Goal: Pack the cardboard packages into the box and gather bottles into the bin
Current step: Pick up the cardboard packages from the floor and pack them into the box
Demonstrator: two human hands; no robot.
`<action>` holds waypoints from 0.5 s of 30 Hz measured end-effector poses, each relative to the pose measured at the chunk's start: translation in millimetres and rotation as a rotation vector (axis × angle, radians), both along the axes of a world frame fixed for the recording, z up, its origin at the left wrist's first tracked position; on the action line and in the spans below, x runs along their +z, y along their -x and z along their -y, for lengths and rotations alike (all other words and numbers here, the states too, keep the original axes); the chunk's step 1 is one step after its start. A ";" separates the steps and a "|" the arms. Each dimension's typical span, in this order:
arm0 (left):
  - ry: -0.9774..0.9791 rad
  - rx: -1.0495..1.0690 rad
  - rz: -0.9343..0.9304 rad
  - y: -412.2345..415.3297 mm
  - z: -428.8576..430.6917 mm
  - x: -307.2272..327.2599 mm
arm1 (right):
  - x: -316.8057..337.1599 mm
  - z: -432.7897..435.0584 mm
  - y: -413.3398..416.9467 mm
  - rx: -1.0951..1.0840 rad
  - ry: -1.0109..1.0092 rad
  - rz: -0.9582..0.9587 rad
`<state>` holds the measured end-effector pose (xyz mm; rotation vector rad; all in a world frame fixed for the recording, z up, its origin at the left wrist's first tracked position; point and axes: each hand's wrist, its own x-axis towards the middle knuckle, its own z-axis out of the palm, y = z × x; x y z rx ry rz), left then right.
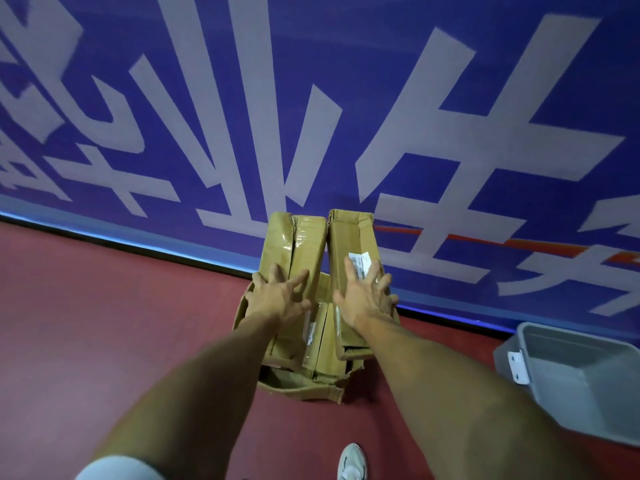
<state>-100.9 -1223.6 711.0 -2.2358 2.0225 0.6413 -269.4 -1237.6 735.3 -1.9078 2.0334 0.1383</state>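
1. Leftmost, a red floor (pixel 104 323) runs up to a blue wall banner (pixel 242 46) printed with large white characters. A pale sleeve (pixel 117 469) shows at the bottom edge of the view.
2. The left hand (pixel 280 301) lies flat against the near face of the left cardboard package (pixel 304 237), fingers splayed and fairly straight, pressing rather than gripping. This package stands upright, its lower end inside the box, and clear tape runs along its seam.
3. The cardboard box (pixel 298 389) sits on the floor close to the foot of the banner, its top open and its near flap bent outward. Both packages rise well above its rim.
4. Between the two upright packages, lower down in the box, more cardboard with a small label shows. Whether it is a third package or a flap cannot be told, since the forearms cover part of it.
5. The right hand (pixel 363 301) rests spread on the right cardboard package (pixel 349 233), fingertips touching a white shipping label (pixel 360 261) and the outer fingers reaching its right edge. Nothing is clenched. This package stands just beside the left one, with a narrow gap between them, and its torn top leans toward the banner.
6. Below, a white shoe (pixel 351 462) stands on the floor between the forearms.
7. Farthest right, a grey plastic bin (pixel 588 403) sits on the floor, well apart from the box, with a white bracket (pixel 518 367) on its near side.
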 end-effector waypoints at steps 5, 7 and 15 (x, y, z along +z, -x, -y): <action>0.007 -0.064 -0.021 -20.1 18.5 -13.2 | -9.6 5.5 -25.7 -0.086 -0.017 0.027; 0.003 -0.087 -0.049 -28.9 20.7 -17.7 | -15.8 3.0 -39.8 -0.130 -0.006 0.039; -0.060 -0.097 -0.124 -62.8 15.8 -34.8 | -42.0 -5.2 -77.4 -0.195 -0.002 0.063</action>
